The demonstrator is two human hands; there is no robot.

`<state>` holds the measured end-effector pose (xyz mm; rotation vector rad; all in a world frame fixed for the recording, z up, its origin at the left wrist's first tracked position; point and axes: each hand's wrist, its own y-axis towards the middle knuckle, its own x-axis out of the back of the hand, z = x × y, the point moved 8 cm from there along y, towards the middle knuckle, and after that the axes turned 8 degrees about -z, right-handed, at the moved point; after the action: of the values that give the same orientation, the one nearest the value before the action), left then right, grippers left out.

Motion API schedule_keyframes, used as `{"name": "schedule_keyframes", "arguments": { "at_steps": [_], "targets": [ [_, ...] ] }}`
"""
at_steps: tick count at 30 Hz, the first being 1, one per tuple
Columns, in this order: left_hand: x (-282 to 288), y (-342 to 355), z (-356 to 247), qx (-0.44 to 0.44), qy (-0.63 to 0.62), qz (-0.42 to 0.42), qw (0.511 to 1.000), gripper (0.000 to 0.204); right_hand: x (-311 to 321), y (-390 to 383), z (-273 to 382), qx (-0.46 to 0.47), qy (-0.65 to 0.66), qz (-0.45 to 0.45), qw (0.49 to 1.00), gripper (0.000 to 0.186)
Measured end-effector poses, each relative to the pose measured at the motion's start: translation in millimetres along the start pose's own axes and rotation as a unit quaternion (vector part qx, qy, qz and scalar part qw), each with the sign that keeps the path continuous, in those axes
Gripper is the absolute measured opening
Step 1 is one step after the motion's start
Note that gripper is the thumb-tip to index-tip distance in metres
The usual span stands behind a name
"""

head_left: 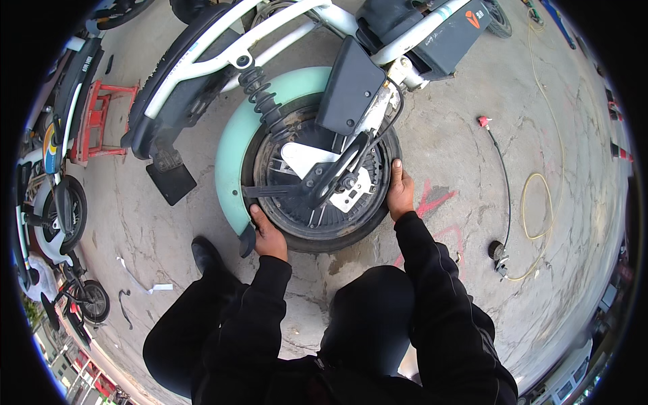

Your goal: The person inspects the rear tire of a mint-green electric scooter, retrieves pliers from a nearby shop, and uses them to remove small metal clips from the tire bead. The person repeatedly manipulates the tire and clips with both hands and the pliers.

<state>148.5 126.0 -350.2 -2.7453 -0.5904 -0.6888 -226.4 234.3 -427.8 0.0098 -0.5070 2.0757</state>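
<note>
A scooter's wheel with a dark tyre and a finned hub is in front of me, partly under a mint-green fender. At the tyre's lower left, beside the fender's end, my left hand grips with its thumb on the near side; its other fingers are mostly hidden. My right hand holds the tyre's right edge, fingers wrapped behind it. A black swingarm and a white bracket cross the hub. Above the wheel are a black coil shock absorber and a grey side cover.
The scooter's white frame fills the top. Right of it, a black hose with a red end and a yellow air hose lie on cracked concrete. A red metal stand and other two-wheelers stand left.
</note>
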Motion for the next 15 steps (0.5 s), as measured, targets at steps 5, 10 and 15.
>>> {"name": "schedule_keyframes", "arguments": {
  "at_steps": [5,10,15],
  "targets": [
    [-6,-11,-27,-0.037,-0.074,0.082,0.993,0.072,5,2,2,0.018,-0.058,-0.026,0.998,0.080],
    [-8,-15,-28,-0.002,-0.096,0.102,0.990,0.065,2,-5,15,0.024,-0.023,-0.012,0.999,0.078],
    [-14,-9,-5,0.085,-0.095,0.117,0.985,0.057,5,-10,25,0.011,-0.044,-0.025,0.999,0.077]
  ]
}}
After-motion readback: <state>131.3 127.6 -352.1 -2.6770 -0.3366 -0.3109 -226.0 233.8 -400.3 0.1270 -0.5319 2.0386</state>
